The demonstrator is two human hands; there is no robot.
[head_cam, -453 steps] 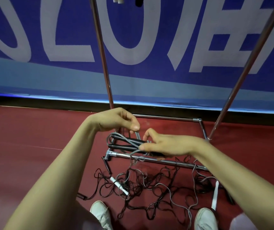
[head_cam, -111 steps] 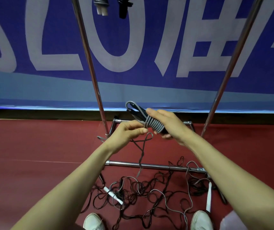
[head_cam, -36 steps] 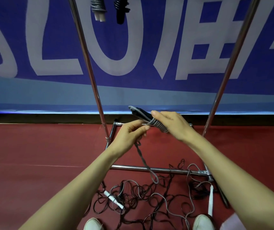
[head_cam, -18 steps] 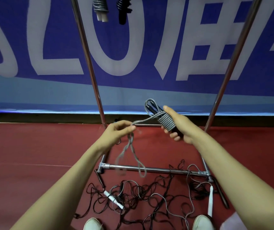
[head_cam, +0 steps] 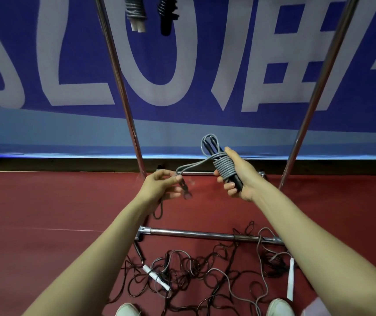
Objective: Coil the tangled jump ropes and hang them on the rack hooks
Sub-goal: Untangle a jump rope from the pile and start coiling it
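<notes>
My right hand (head_cam: 239,176) grips a grey jump rope (head_cam: 224,166) wound in tight turns around its black handles, held upright. A doubled strand runs from the bundle leftward to my left hand (head_cam: 159,187), which pinches the rope's loose end; a short tail hangs blurred below the fingers. On the red floor by my feet lies a tangle of dark and grey ropes (head_cam: 200,274) with white handles (head_cam: 156,277). Two coiled ropes, one grey (head_cam: 134,12) and one black (head_cam: 167,12), hang at the top of the rack.
The chrome rack has two slanted uprights (head_cam: 121,87) (head_cam: 321,87) and a low front crossbar (head_cam: 205,234) between my arms. A blue banner wall stands behind it. My white shoes (head_cam: 279,307) touch the edge of the tangle.
My left hand has pulled the loose end further left and taut, so the hanging loop is much shorter. The right hand keeps the bundle upright in nearly the same place.
</notes>
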